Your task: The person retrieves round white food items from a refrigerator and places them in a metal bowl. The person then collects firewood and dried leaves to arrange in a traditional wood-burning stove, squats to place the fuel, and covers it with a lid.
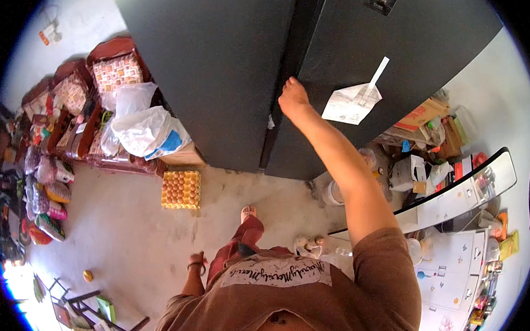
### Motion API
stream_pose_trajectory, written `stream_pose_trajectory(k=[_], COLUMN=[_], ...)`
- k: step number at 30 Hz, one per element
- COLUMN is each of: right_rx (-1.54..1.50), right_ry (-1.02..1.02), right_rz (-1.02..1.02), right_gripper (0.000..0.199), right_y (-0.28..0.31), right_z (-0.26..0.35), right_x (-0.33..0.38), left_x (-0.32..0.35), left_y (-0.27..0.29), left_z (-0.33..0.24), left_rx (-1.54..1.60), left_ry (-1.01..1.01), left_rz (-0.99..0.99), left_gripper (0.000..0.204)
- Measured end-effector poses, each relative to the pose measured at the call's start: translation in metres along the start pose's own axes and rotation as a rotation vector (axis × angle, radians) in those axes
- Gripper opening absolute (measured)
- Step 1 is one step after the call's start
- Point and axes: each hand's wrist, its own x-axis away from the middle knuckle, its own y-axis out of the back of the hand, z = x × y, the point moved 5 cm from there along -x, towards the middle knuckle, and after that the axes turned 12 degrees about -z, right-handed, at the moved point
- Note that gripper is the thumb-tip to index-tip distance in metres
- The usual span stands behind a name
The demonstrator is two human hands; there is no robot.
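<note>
My right hand (294,96) is raised to the middle seam of a tall, dark two-door refrigerator (216,67). Its fingers are closed round the inner edge of the right door (334,43), and the fingertips are hidden in the groove. On that door, just right of my hand, a whitish paper sheet (349,105) with a pale strip hangs. Low at my left side is my left hand (197,259), with a dark band at the wrist. It appears empty, its small fingers loosely apart, touching nothing.
A stack of egg trays (181,189) stands on the floor left of the refrigerator. Behind it, white plastic bags (147,129) lie by wooden seats with patterned cushions (117,74). To the right are a long mirror (461,197), a white cabinet (451,274) and piled boxes (420,117).
</note>
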Motion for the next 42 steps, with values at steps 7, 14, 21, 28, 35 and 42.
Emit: stream_pose_trajectory(k=[7,14,21,28,35,42], right_rx=[0.002,-0.197,-0.883,-1.126,-1.011,-0.881], right_ry=[-0.237,-0.154,-0.355,-0.997,-1.536,-1.885], right_rz=[-0.09,-0.132,-0.604,-0.375,-0.255,-0.243], right_gripper=[0.035,0.029,0.047,0.051,0.049,0.077], right_y=[-0.003,0.032,0.098,0.062,0.033,-0.037], right_z=[0.003,0.046,0.056,0.088,0.086,0.118], right_x=[-0.01,0.065,0.234,0.373,0.475,0.586], left_x=[-0.064,-0.043,-0.077,-0.041,-0.035,-0.03], left_y=[-0.032,-0.068,-0.077,-0.179,-0.289,-0.41], left_z=[-0.18,-0.118,-0.109,-0.206,-0.333,-0.493], left_rx=[-0.24,0.342,0.176,-0.375,-0.014,-0.017], left_ry=[-0.477,-0.117,-0.369,-0.821,-0.632,-0.714], left_rz=[-0.043,-0.005,-0.023,-0.014,0.264,0.428], left_gripper=[0.014,0.028,0.024,0.016,0.026,0.022])
